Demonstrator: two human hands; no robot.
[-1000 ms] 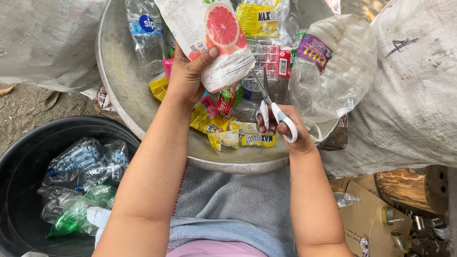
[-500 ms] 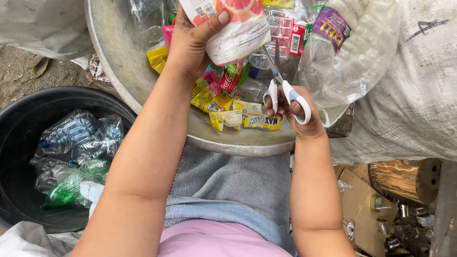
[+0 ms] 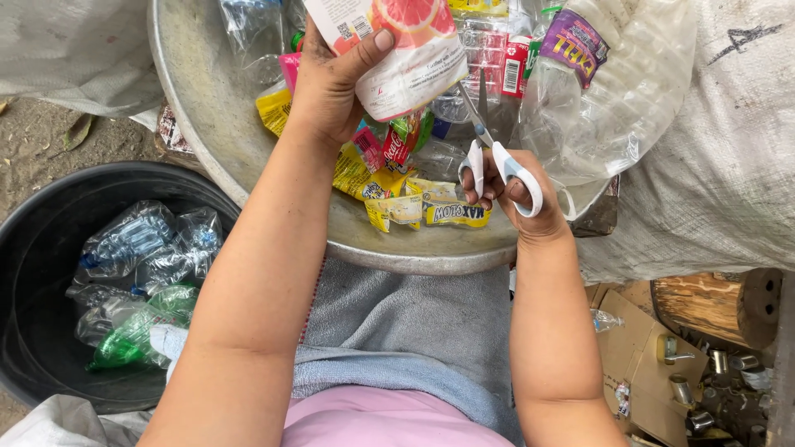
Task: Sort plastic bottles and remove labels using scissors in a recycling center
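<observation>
- My left hand (image 3: pixel 335 87) was clamped on a bottle with a grapefruit-printed label (image 3: pixel 397 45), thumb pressed across the label, held above the metal basin (image 3: pixel 199 124).
- My right hand (image 3: pixel 513 194) was closed through the white handles of the scissors (image 3: pixel 493 149); the blades pointed up, tips just below the bottle's lower edge.
- Under both hands lay cut yellow and red labels (image 3: pixel 414 207) on the basin floor, close to its near rim.
- A large clear plastic bottle (image 3: pixel 617 99) crowded the scissors on the right, leaving little room that way; a white sack (image 3: pixel 720 157) pressed in behind it.
- Left of my forearm there was open room down to the black tub (image 3: pixel 50 240), which held crushed clear and green bottles (image 3: pixel 137 281).
- A grey cloth (image 3: pixel 397 323) covered my lap below the basin's rim.
- Against the frame a second earlier, the bottle sat higher in the view, and the scissors had come up closer beneath it.
</observation>
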